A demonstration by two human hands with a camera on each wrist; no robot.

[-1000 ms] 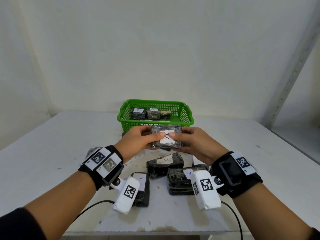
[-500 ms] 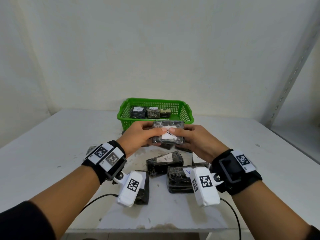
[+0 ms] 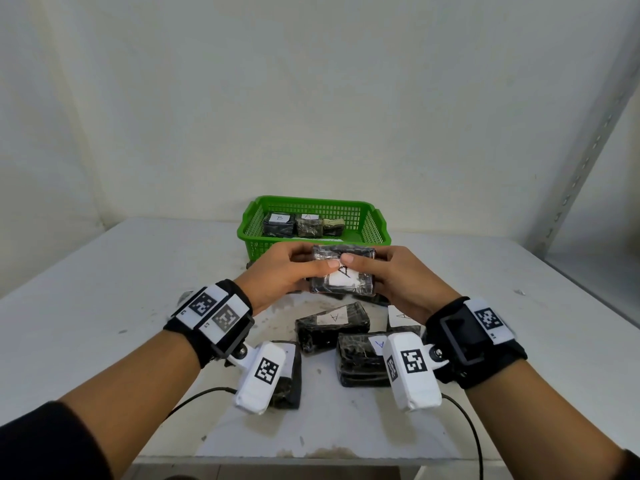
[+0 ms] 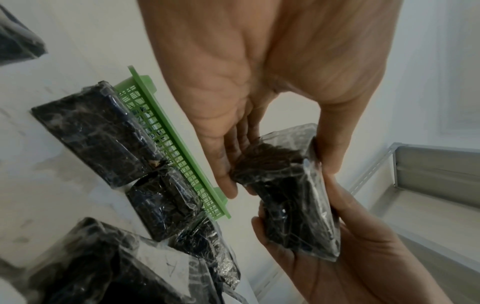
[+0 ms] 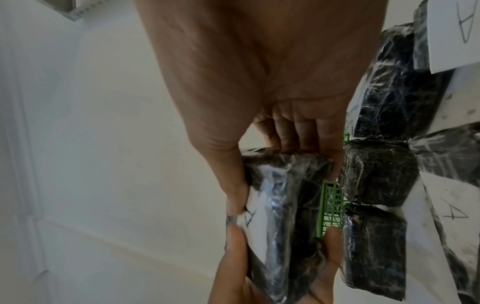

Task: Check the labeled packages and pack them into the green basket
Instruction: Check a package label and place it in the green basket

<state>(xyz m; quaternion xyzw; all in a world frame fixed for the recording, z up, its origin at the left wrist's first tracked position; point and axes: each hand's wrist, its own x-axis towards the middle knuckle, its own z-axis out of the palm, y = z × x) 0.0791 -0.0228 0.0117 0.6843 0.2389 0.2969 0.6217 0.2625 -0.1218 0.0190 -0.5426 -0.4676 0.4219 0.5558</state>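
Note:
Both hands hold one black plastic-wrapped package (image 3: 356,277) above the table, just in front of the green basket (image 3: 375,225). Its white label, marked A, faces up. My left hand (image 3: 287,271) grips its left end, thumb on top. My right hand (image 3: 391,275) grips the right end, thumb on the label. The left wrist view shows this package (image 4: 293,197) from below, fingers of both hands under it. In the right wrist view the package (image 5: 283,205) sits between both thumbs and fingers. The basket holds three wrapped packages (image 3: 278,223), labelled B and A.
Several more black labelled packages (image 3: 330,325) lie on the white table (image 3: 104,289) below my hands, some beside the basket's front wall (image 4: 166,144). A metal shelf upright (image 3: 585,161) stands at the right. Two cables trail off the table's front edge.
The package and both hands have risen slightly and moved toward the basket. The thumbs have shifted over the label.

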